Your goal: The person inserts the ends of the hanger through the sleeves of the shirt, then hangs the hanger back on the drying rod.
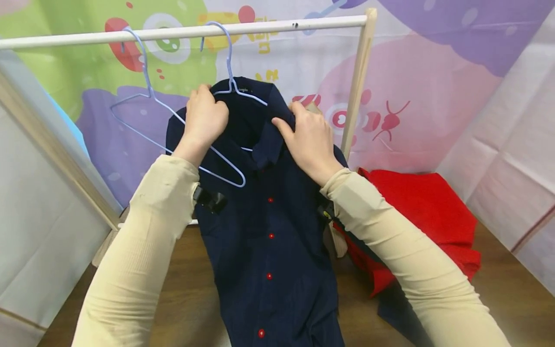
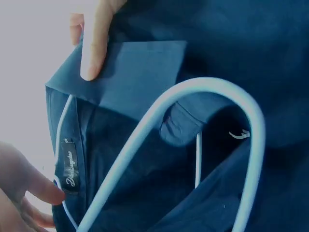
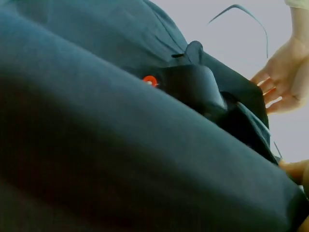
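Note:
A dark navy shirt [image 1: 269, 217] with red buttons hangs on a light blue hanger [image 1: 231, 58] hooked over a white rail. My left hand [image 1: 201, 118] holds the shirt at the neckline on the left, its thumb close to the label [image 2: 71, 166] in the left wrist view. On the other side my right hand [image 1: 312, 140] pinches the collar [image 1: 277, 111], thumb in front and fingers behind. An empty second hanger [image 1: 145, 67] hangs left of the first, its lower corner lying across the shirt front. The shirt fabric fills much of the right wrist view.
The white rail [image 1: 295, 24] sits on wooden posts [image 1: 360, 82]. A red cloth [image 1: 420, 207] lies on the brown wooden table [image 1: 186, 284] at the right, dark cloth [image 1: 401, 313] beside it. Behind stands a cartoon-patterned curtain [image 1: 416, 72].

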The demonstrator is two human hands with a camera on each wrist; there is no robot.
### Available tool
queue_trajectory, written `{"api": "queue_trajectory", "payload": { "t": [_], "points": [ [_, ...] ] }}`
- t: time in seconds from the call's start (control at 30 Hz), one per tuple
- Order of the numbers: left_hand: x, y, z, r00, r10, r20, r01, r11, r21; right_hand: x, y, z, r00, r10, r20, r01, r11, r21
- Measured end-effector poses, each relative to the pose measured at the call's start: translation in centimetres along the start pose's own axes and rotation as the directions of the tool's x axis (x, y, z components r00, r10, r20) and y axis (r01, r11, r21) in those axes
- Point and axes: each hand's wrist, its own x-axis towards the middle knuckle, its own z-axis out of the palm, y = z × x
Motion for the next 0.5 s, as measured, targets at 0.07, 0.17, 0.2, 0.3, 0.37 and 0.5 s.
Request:
{"api": "queue_trajectory", "payload": {
  "t": [0.07,0.17,0.2,0.3,0.37,0.5],
  "points": [
    [-0.2,0.1,0.1,1.0,0.002,0.006,-0.002,1.0,-0.01,-0.3,0.2,-0.3,1.0,-0.008,0.019,0.008,1.0,0.011],
    [-0.6,0.1,0.4,1.0,0.009,-0.012,-0.009,0.999,-0.042,-1.1,0.7,-1.0,0.999,-0.016,0.037,0.016,1.0,0.004],
    [-0.8,0.2,0.5,1.0,0.008,-0.023,-0.01,0.998,-0.056,-1.4,0.9,-1.2,0.999,-0.018,0.04,0.018,1.0,-0.001],
    [-1.7,0.3,0.7,0.997,0.016,-0.071,-0.023,0.995,-0.093,-2.2,1.5,-2.0,0.999,-0.018,0.041,0.018,1.0,-0.012],
    [-2.5,0.3,0.8,0.995,0.024,-0.102,-0.035,0.993,-0.113,-2.8,2.0,-2.4,0.999,-0.015,0.047,0.015,1.0,-0.01],
    [-4.8,-0.1,1.5,0.964,0.094,-0.248,-0.138,0.976,-0.166,-4.3,3.0,-3.2,0.998,0.015,0.054,-0.013,0.999,-0.035]
  ]
}}
